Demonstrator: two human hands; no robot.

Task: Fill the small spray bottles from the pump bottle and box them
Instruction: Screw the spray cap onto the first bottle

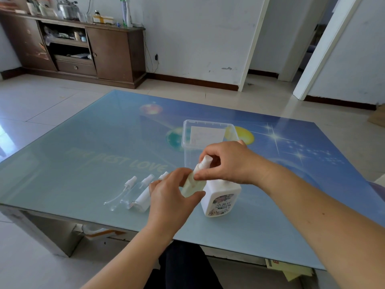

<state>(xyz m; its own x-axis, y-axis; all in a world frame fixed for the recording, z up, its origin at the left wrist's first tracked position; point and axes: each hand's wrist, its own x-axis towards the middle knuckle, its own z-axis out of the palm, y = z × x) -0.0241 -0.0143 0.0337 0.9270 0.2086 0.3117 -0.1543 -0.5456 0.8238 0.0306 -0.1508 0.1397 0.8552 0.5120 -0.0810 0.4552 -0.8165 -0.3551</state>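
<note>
Pump bottle [220, 197] nr table's [62, 163] front edge; left side open.

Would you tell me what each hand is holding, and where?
Left hand grips the small spray bottle by its body; right hand pinches its spray cap.

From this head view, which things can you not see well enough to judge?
- Small spray bottle: left hand covers its body, so the fill level cannot be told.
- Its spray head: right hand wraps it; whether it is screwed on is unclear.
- Pump bottle: its pump is hidden behind both hands.
- Clear box: the near part is hidden behind the right hand.
- Lying bottles: transparent, and the nearest partly behind the left hand.
</note>
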